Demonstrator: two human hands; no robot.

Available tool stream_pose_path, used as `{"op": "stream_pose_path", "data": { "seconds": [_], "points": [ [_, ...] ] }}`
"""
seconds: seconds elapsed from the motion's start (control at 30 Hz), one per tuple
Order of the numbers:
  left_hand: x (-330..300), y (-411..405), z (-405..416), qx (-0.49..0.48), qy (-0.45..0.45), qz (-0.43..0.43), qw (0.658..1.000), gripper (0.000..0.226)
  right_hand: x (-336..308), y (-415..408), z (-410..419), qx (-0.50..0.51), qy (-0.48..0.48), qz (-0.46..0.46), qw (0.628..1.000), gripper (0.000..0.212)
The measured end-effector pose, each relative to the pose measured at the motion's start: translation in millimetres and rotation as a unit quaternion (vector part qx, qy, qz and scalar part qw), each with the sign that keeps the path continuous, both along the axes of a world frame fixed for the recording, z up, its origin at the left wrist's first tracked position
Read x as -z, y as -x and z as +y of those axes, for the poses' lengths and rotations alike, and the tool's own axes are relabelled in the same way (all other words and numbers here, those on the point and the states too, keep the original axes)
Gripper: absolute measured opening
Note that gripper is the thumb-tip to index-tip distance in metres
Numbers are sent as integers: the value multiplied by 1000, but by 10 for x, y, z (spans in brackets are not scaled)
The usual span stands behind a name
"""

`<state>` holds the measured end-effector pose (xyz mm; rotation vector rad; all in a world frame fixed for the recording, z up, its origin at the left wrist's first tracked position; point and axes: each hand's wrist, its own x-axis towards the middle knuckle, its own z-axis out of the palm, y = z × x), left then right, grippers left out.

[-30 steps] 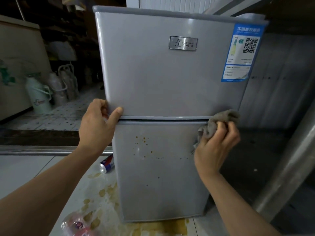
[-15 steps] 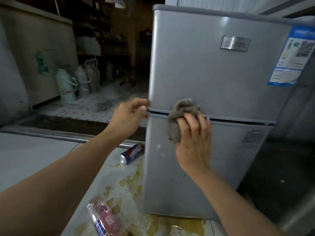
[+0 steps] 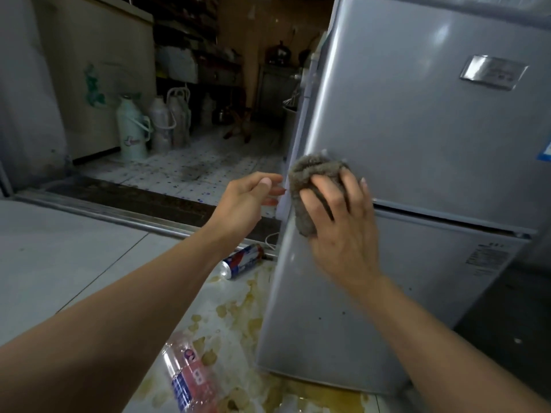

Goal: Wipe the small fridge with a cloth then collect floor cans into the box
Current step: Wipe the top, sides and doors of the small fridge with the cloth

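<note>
Fridge (image 3: 417, 162), one small grey two-door unit, is stood on a pale tiled floor (image 3: 74, 263) stained with yellowish spill. One grey cloth (image 3: 313, 186) is pressed to its door edge by the right hand (image 3: 337, 222), fingers curled over it; the left hand (image 3: 247, 201) is held loosely open beside it. One can (image 3: 243, 260) and one plastic bottle (image 3: 190, 380) are seen lying on the floor. A dim storeroom is seen behind.

The small fridge (image 3: 417, 162) is plain silver-grey with a shiny metal nameplate (image 3: 493, 72), and the cloth (image 3: 310, 186) on it is fuzzy grey-brown. The floor can (image 3: 243, 260) is red, white and blue; the plastic bottle (image 3: 190, 380) is clear with a pink and blue label. Yellow-brown spill patches (image 3: 238, 320) blotch the pale grey floor tiles (image 3: 59, 263).
</note>
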<state>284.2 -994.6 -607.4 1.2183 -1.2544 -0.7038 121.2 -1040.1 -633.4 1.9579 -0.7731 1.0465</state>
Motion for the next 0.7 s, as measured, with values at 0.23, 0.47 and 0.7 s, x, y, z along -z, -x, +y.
{"op": "stream_pose_path", "data": {
  "seconds": [0.23,0.47,0.7],
  "points": [
    [253,-40,-87,-41,3,50,998,28,141,-195,-178,-38,57,118,991,22],
    [498,-127,-26,-53,-32,1,998,24,1048,-4,-107,-5,-7,321,947,35],
    [507,83,-2,-47,-37,-31,998,23,550,414,-81,15,74,263,962,46]
  ]
}}
